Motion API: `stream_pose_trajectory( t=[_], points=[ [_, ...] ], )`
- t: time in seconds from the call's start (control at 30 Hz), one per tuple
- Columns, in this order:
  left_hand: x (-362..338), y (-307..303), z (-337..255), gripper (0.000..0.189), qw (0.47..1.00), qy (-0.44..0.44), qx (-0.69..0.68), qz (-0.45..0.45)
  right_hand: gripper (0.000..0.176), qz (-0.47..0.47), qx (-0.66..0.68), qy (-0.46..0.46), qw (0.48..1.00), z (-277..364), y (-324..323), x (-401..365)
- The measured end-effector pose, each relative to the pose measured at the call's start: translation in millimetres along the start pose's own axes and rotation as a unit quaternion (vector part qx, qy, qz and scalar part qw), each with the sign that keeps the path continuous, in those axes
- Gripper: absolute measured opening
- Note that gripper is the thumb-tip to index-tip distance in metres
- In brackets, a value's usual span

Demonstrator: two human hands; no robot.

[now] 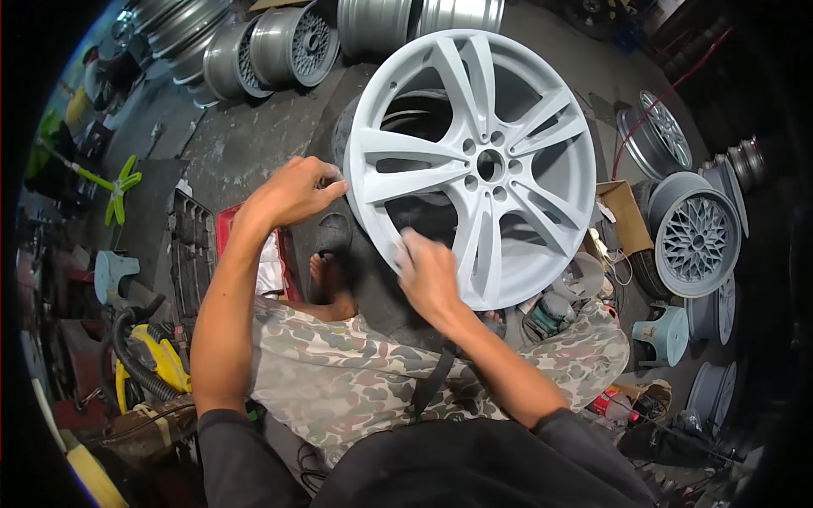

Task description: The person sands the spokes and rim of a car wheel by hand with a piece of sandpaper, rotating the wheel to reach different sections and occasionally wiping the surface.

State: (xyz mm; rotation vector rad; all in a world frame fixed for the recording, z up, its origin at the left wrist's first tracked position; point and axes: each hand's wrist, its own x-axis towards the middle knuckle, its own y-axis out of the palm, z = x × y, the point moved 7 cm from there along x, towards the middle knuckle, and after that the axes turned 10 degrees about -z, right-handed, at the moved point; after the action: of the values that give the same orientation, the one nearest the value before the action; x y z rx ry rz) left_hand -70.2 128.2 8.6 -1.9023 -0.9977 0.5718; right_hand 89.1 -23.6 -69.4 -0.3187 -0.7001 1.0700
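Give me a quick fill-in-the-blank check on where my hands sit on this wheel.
1. The left hand grips the grey wheel by its outer ____.
2. The right hand presses on the wheel's ____ part, beneath the hub.
3. The shorts under the wheel have a ____ pattern.

Missing words: rim; lower; camouflage.

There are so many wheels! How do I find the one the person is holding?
Look just above the camouflage trousers. The pale grey wheel is there, with the left hand gripping its edge and the right hand on its lower rim. It is matt with split spokes, unlike the shiny wheels behind and the mesh wheel beside it.
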Motion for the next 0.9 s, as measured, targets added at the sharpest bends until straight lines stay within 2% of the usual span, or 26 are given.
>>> stream_pose_trajectory(
  t=[0.03,0.1,0.13,0.2,0.23,0.3,0.33,0.37,0.43,0.47,0.5,0.57,0.6,0.7,0.73,0.8,0.83,0.87,0.9],
  points=[
    [2.7,5.3,-0.1,0.036,1.000,0.015,-0.002,-0.007,0.008,-0.034,0.017,-0.029,0.999,18.5,3.7,21.2],
    [5.2,3.7,-6.3,0.035,0.999,0.034,-0.005,-0.020,0.010,-0.050,0.020,0.008,0.999,21.7,20.6,52.0],
    [5.8,3.1,-6.9,0.034,1.000,0.016,0.006,-0.006,0.010,-0.051,0.020,0.003,0.998,23.7,15.3,52.6],
    [6.5,0.7,-4.9,0.034,1.000,-0.003,0.010,0.003,0.004,0.024,0.083,0.105,0.991,10.0,9.5,43.8],
    [6.4,-0.9,-3.2,0.033,1.000,0.003,-0.002,-0.005,0.004,0.029,0.078,0.101,0.991,6.1,7.5,39.3],
    [3.8,5.2,2.2,0.033,1.000,0.010,-0.015,-0.002,0.008,-0.048,0.153,-0.015,0.987,11.4,-4.9,23.6],
    [4.2,6.7,7.6,0.032,1.000,0.016,-0.018,-0.010,0.007,-0.029,0.086,-0.004,0.996,5.9,0.8,17.1],
    [3.5,6.0,10.9,0.032,0.999,0.022,-0.022,-0.017,0.007,-0.029,0.089,-0.005,0.996,4.5,6.8,17.3],
    [2.8,1.1,13.6,0.032,1.000,0.011,-0.014,-0.013,0.007,-0.076,0.013,-0.006,0.997,9.3,11.6,23.0],
    [-0.6,1.9,15.2,0.032,1.000,0.000,-0.008,-0.004,0.008,-0.113,0.012,-0.013,0.993,14.3,14.5,28.9],
    [-1.7,1.9,16.6,0.032,1.000,-0.009,0.000,0.003,0.008,-0.112,0.012,-0.014,0.994,21.2,14.8,36.4],
    [-1.3,1.2,19.8,0.032,1.000,-0.003,-0.004,-0.007,0.008,-0.079,0.068,0.144,0.984,11.0,19.8,47.0],
    [-1.1,0.5,20.4,0.032,1.000,0.003,-0.008,-0.014,0.011,-0.088,0.136,0.186,0.969,-5.8,22.9,45.9],
    [-3.3,-1.6,12.5,0.031,0.997,0.047,-0.011,-0.066,0.014,-0.024,0.426,0.232,0.874,-24.6,17.2,44.8],
    [-7.0,-2.5,3.9,0.031,0.997,0.044,-0.014,-0.065,0.016,-0.051,0.401,0.192,0.895,-29.7,5.5,49.4],
    [-10.7,-14.1,-12.4,0.031,0.992,-0.010,0.014,-0.126,0.015,-0.095,0.302,0.188,0.930,-57.5,-21.5,55.2],
    [-8.7,-10.4,-17.6,0.031,0.992,-0.011,0.011,-0.128,0.014,-0.139,0.319,0.172,0.922,-58.5,-33.5,58.9],
    [-8.8,-10.5,-30.9,0.031,0.982,0.057,0.040,-0.173,0.019,-0.124,0.262,0.198,0.936,-63.5,-51.8,52.2],
    [-11.6,-8.5,-44.6,0.033,0.966,0.121,0.069,-0.217,0.025,-0.135,0.205,0.124,0.961,-78.5,-63.2,50.5]
  ],
)
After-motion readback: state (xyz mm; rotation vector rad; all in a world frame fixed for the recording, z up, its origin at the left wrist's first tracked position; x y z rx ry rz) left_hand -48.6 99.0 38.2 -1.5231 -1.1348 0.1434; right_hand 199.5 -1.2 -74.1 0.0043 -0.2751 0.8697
